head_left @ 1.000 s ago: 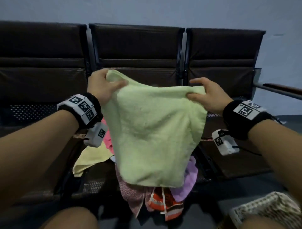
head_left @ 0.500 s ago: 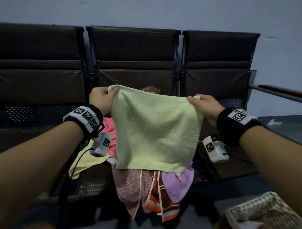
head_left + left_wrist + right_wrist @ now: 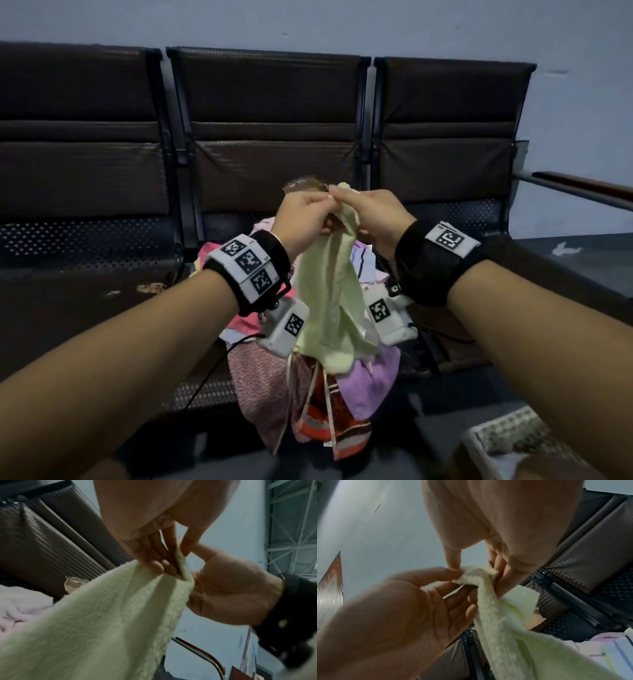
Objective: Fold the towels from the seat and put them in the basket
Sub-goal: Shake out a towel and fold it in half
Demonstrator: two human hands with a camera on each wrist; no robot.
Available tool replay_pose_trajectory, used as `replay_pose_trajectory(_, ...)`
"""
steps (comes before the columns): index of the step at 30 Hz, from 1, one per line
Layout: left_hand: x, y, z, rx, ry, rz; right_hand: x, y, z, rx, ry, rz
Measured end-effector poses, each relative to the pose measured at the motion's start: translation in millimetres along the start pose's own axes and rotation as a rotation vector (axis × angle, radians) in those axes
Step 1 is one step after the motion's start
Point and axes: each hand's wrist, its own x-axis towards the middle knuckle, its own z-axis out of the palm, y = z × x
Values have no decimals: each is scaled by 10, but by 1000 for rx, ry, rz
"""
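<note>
A pale green towel (image 3: pixel 329 301) hangs folded in half, lengthwise, between my two hands above the middle seat. My left hand (image 3: pixel 308 212) and right hand (image 3: pixel 363 209) meet at its top and each pinches an upper corner between thumb and fingers. The left wrist view shows the left hand (image 3: pixel 173 558) nipping the towel (image 3: pixel 102 628) edge, the right palm beside it. Seen from the right wrist, the right hand (image 3: pixel 477 568) pinches the towel (image 3: pixel 513 635) corner against the left thumb. A heap of towels (image 3: pixel 270 387), pink, purple and orange-striped, lies on the seat beneath. The basket (image 3: pixel 507 435) shows at the lower right.
A bench of three dark seats (image 3: pixel 102 308) stands against a pale wall. A metal armrest (image 3: pixel 582 188) sticks out at the right end. Some towels hang over the seat's front edge. The middle backrest has a torn patch (image 3: pixel 305 183) behind my hands.
The towel was held spread wide by its two top corners. My hands have lowered and come together, bringing the corners to meet, so the towel now hangs doubled and narrow.
</note>
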Motion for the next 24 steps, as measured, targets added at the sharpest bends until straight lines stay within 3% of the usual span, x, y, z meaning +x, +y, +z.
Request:
replay_pose_trajectory(3,12,-6,-129,-115,-21,-100,-63,48,-107,-70,-25,-9)
replay_pose_trajectory(6,75,-118,-227,55,88,-40,-87,24,-162,-46,-73,-10)
replay_pose_trajectory(9,72,-230,-248,-17,-113,-182,-115,-43,-176,32,-174,2)
replay_pose_trajectory(12,79,-268,-297,-150,-283,-347,-73,-78,-217,67,-166,20)
replay_pose_trajectory(15,224,-256,-306,-84,-182,-264,9,-58,-387,-36,-167,75)
replay_pose_trajectory(18,435,-235,-307,-10,-149,-187,132,26,-568,-399,-202,102)
replay_pose_trajectory(21,700,-254,-263,113,-77,-89,373,110,-690,-452,-22,96)
replay_pose_trajectory(24,994,-211,-183,117,15,20,614,84,-710,-378,133,-25)
